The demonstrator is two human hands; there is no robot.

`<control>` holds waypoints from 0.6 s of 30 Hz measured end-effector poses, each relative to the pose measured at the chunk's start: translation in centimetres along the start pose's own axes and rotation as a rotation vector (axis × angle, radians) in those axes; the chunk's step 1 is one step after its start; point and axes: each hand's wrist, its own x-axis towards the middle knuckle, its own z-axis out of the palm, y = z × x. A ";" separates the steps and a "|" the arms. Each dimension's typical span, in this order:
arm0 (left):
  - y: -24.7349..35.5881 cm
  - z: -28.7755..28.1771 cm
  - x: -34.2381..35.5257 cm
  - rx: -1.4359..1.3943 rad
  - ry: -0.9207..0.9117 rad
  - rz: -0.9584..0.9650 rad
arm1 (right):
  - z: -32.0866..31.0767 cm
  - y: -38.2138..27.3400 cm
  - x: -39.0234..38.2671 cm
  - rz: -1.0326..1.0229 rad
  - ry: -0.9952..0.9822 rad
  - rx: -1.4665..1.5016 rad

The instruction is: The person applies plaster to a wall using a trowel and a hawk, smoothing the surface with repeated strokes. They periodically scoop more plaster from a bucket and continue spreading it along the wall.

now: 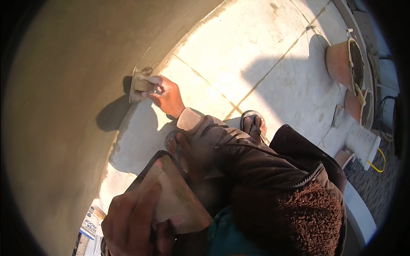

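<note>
You are pinching the small trowel [134, 94] in your right grip [168, 97] at the wall's [77, 81] foot, your left grip [132, 217] clasping a flat board [177, 194]; the wall is looking mostly smoothed, its ragged bottom edge apparently awaiting finishing.

On my remote feed, dark lettering [90, 224] stands on 1 white-and-blue package [96, 218], lower left; I can't read the white bucket's [361, 144] faint marks [358, 135].
</note>
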 end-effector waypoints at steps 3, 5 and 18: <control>0.1 0.6 1.4 -0.042 0.138 0.044 | -2.8 -1.0 -1.8 0.062 0.151 0.338; 0.7 -0.7 2.3 -0.115 0.104 0.014 | -5.1 -1.6 0.0 0.140 0.397 0.559; 1.5 -1.5 3.0 -0.116 0.112 0.036 | -5.8 0.8 3.6 0.423 0.593 0.651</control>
